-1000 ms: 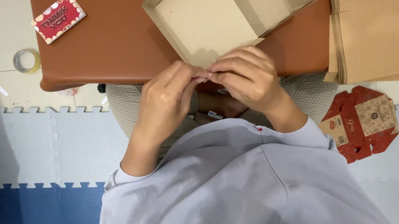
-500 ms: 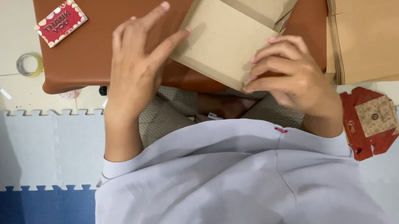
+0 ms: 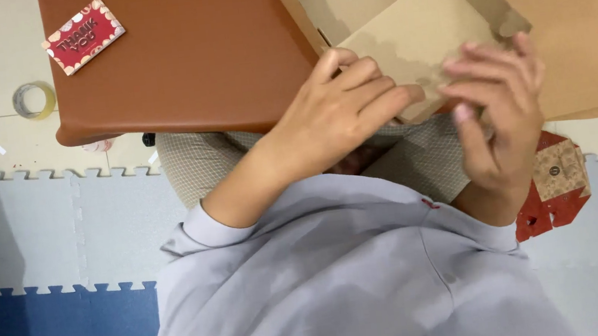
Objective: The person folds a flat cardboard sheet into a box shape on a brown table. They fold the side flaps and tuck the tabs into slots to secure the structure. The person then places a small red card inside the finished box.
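The brown cardboard box (image 3: 402,21) is only partly folded: its walls are raised, and one flap is being pressed by the left hand (image 3: 341,107) at the near edge of the bench (image 3: 189,60). The right hand (image 3: 498,104) (blurred) is held open beside it, so whether the flap is touched cannot be told. Closing is judged still to be done.

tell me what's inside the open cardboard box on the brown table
The cardboard box shows only bare tan walls, floor and folded flaps. Its near part is covered by the front flap, the left hand and the right hand, so nothing can be seen there.
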